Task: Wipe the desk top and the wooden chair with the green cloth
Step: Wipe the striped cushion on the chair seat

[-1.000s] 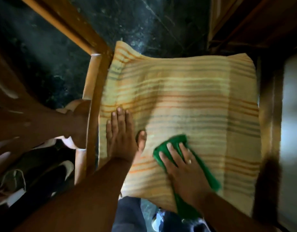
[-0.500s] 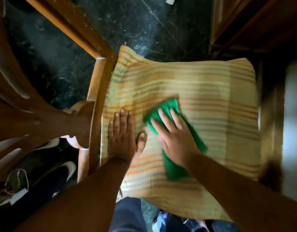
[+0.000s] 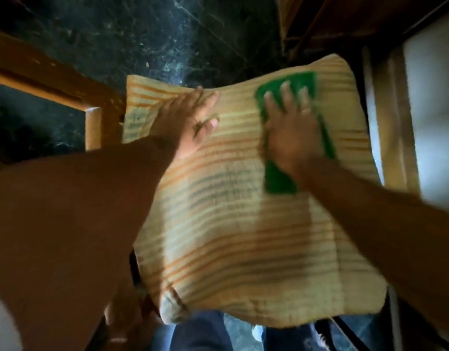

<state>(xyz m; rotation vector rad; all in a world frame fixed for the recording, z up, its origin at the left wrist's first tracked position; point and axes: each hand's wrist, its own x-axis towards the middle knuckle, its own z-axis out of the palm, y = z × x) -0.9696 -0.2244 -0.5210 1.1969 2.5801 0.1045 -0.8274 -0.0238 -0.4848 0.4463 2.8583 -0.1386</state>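
Observation:
A yellow cushion with orange and grey stripes (image 3: 243, 224) covers the seat of the wooden chair (image 3: 94, 130), whose frame shows at the left. My right hand (image 3: 291, 130) lies flat on the green cloth (image 3: 279, 178) and presses it against the cushion's far right part. The cloth sticks out beyond my fingertips and behind my wrist. My left hand (image 3: 193, 122) rests flat on the cushion's far left part with its fingers spread, holding nothing. The picture is blurred by motion.
A dark marbled floor (image 3: 142, 41) lies beyond the chair. Dark wooden furniture (image 3: 344, 21) stands at the top right, with a pale surface (image 3: 433, 110) along the right edge. My legs in dark trousers (image 3: 198, 333) show below the cushion.
My right hand has slid the green cloth from the cushion's near middle to its far right part. My left hand has moved forward to the far left part. The camera has shifted closer.

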